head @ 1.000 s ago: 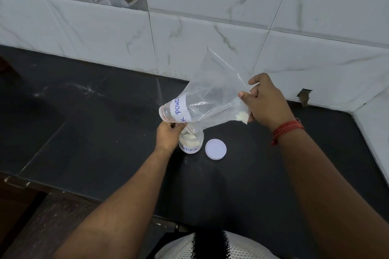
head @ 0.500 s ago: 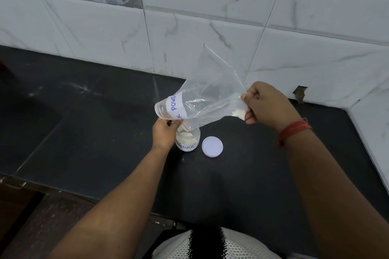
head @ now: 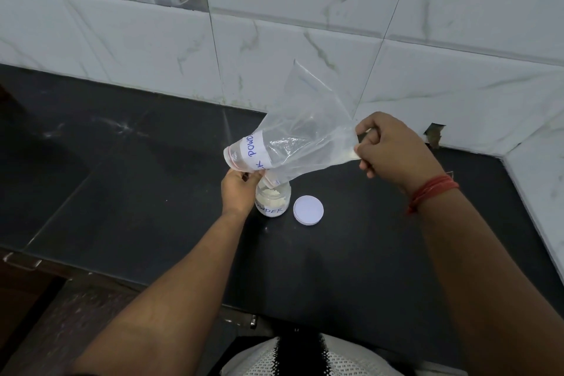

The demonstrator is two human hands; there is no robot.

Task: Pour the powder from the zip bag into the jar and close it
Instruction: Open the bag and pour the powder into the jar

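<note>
A clear zip bag (head: 305, 134) with a white label reading "POWD" is held tilted, mouth down over a small clear jar (head: 273, 201) on the black counter. The jar holds pale powder and bears a label reading "POWDER". My left hand (head: 239, 189) pinches the bag's mouth just left of the jar. Pinching the bag's raised bottom corner is my right hand (head: 387, 149). The bag looks almost empty. A round white lid (head: 308, 210) lies flat on the counter to the right of the jar.
The black counter (head: 137, 192) runs to a white marble-tiled wall (head: 335, 24) at the back and right. The counter's front edge (head: 122, 281) lies close to my body. A chipped hole (head: 433, 133) marks the wall's base.
My right hand has shifted its pinch on the bag's corner and pulled it taut. The small clump of powder seen near that corner earlier no longer shows.
</note>
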